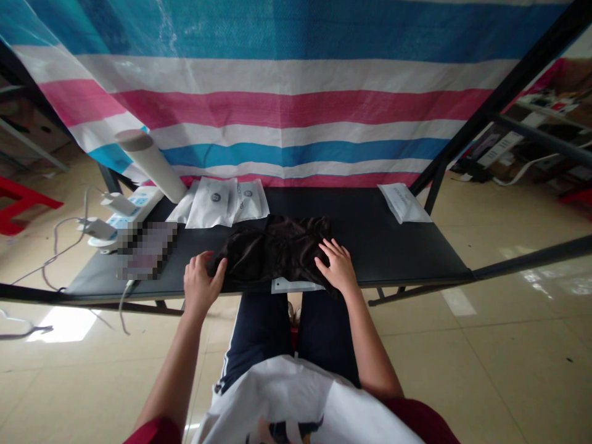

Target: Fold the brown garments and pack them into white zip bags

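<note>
A dark, silky piece of fabric (277,250) lies spread and wrinkled on the black table in front of me. My left hand (202,282) is at its left edge, thumb and fingers apart. On the right end of the cloth rests my right hand (337,265), its fingers spread over it. A pale plastic strip or bag edge (296,285) sticks out from under the cloth at the table's front edge; most of it is hidden.
Several white packets (213,202) lie behind the cloth, and another packet (403,203) is at the right. A white bottle (152,165), a power strip (139,206) with chargers and a blurred phone (148,250) with its cable stand left. A striped sheet (287,105) hangs behind the table (393,253).
</note>
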Action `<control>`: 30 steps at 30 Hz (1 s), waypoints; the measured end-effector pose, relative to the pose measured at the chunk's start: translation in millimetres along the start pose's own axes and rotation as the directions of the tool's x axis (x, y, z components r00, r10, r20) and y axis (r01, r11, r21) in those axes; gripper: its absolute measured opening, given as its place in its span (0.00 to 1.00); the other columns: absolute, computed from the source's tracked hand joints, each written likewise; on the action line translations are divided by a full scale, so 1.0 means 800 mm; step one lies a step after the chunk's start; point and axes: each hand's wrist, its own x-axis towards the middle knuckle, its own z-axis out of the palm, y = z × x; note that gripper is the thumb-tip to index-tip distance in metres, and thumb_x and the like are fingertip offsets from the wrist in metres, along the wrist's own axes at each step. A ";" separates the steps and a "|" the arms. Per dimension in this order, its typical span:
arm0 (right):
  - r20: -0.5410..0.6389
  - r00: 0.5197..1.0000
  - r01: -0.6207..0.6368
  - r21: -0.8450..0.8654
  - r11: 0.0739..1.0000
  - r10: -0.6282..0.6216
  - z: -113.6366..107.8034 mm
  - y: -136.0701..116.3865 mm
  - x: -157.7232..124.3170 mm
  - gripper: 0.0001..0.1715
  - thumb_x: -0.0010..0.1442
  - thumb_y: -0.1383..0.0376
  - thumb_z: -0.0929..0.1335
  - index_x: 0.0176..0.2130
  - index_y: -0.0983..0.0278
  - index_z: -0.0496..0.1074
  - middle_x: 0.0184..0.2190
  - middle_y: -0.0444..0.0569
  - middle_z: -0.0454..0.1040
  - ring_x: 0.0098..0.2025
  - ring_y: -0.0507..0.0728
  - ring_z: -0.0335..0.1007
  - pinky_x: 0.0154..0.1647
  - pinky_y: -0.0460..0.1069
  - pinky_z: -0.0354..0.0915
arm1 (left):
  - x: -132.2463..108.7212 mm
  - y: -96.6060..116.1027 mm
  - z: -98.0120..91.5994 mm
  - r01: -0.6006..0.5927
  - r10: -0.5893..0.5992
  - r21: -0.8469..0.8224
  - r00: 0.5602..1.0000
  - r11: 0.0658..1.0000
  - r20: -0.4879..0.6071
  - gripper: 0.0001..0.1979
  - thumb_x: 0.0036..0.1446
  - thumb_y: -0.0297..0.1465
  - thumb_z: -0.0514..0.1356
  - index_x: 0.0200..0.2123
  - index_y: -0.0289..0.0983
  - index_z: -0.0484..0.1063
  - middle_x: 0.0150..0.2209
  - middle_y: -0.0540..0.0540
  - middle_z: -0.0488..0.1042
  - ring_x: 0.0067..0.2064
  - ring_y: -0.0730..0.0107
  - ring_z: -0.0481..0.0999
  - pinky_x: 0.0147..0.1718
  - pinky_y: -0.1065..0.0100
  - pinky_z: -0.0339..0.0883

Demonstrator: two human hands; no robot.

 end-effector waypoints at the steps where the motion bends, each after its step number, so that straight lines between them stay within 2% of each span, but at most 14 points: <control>1: 0.002 1.000 0.001 -0.004 1.000 -0.001 0.000 0.000 0.000 0.27 0.64 0.56 0.63 0.59 0.60 0.68 0.64 0.52 0.64 0.68 0.66 0.53 0.65 0.65 0.52 | 0.002 0.005 0.001 -0.065 0.064 -0.018 0.998 0.998 -0.007 0.27 0.60 0.49 0.53 0.55 0.38 0.65 0.51 0.38 0.72 0.51 0.52 0.71 0.49 0.57 0.63; 3: 0.005 1.000 0.002 -0.012 1.000 -0.002 0.000 0.000 -0.001 0.27 0.64 0.56 0.63 0.60 0.60 0.68 0.64 0.52 0.64 0.68 0.66 0.53 0.65 0.65 0.52 | 0.004 0.017 0.002 -0.204 0.205 -0.039 0.978 0.978 0.036 0.29 0.61 0.47 0.53 0.61 0.39 0.61 0.58 0.39 0.67 0.59 0.51 0.66 0.55 0.55 0.60; 6: 0.011 1.000 0.004 -0.022 1.000 -0.004 0.000 0.000 -0.001 0.27 0.65 0.55 0.62 0.60 0.60 0.68 0.64 0.52 0.63 0.68 0.66 0.53 0.65 0.65 0.52 | 0.008 0.034 0.003 -0.369 0.374 -0.058 0.917 0.928 0.140 0.28 0.64 0.44 0.51 0.64 0.42 0.58 0.65 0.43 0.62 0.66 0.53 0.58 0.61 0.55 0.55; 10: 0.019 1.000 0.009 -0.026 1.000 -0.008 -0.001 0.001 0.000 0.28 0.65 0.55 0.62 0.61 0.60 0.67 0.65 0.52 0.63 0.68 0.66 0.52 0.65 0.66 0.52 | 0.013 0.037 0.014 -0.460 0.456 -0.055 0.845 0.886 0.280 0.32 0.63 0.46 0.53 0.67 0.43 0.55 0.68 0.44 0.56 0.70 0.50 0.50 0.64 0.51 0.51; 13: 0.022 1.000 0.009 -0.021 1.000 -0.008 0.000 0.002 -0.001 0.28 0.65 0.55 0.63 0.61 0.60 0.67 0.65 0.52 0.63 0.68 0.66 0.53 0.65 0.66 0.52 | 0.018 0.024 0.022 -0.458 0.428 -0.008 0.825 0.889 0.369 0.34 0.60 0.49 0.54 0.67 0.46 0.56 0.69 0.46 0.54 0.71 0.47 0.47 0.65 0.47 0.48; 17: 0.009 1.000 0.005 -0.010 1.000 -0.005 0.000 0.002 -0.001 0.27 0.64 0.55 0.63 0.60 0.59 0.67 0.65 0.51 0.63 0.68 0.66 0.53 0.65 0.66 0.52 | 0.025 0.009 0.022 -0.459 0.406 0.032 0.815 0.888 0.414 0.34 0.60 0.50 0.54 0.67 0.47 0.56 0.70 0.45 0.53 0.71 0.48 0.48 0.65 0.45 0.46; 22: 0.006 1.000 0.010 -0.009 1.000 -0.010 0.000 0.003 0.000 0.27 0.64 0.55 0.63 0.60 0.59 0.68 0.64 0.51 0.63 0.68 0.66 0.53 0.65 0.66 0.52 | 0.031 0.002 0.019 -0.459 0.418 0.004 0.811 0.888 0.409 0.35 0.58 0.50 0.56 0.66 0.47 0.58 0.69 0.45 0.54 0.70 0.48 0.49 0.65 0.44 0.48; 26: 0.022 1.000 0.012 0.008 1.000 -0.012 -0.002 0.002 0.000 0.27 0.64 0.55 0.63 0.60 0.59 0.68 0.64 0.52 0.63 0.68 0.66 0.53 0.65 0.66 0.51 | 0.038 -0.001 0.018 -0.432 0.415 -0.052 0.817 0.900 0.400 0.35 0.55 0.52 0.58 0.62 0.45 0.64 0.67 0.43 0.59 0.69 0.47 0.53 0.65 0.44 0.49; 30: -0.009 1.000 0.002 0.138 0.990 -0.001 -0.007 0.007 0.000 0.32 0.62 0.50 0.65 0.61 0.59 0.66 0.66 0.53 0.61 0.68 0.66 0.53 0.66 0.65 0.53 | 0.050 0.001 0.008 -0.346 0.399 -0.205 0.846 0.916 0.353 0.33 0.57 0.52 0.56 0.60 0.41 0.66 0.62 0.41 0.66 0.64 0.52 0.63 0.62 0.53 0.57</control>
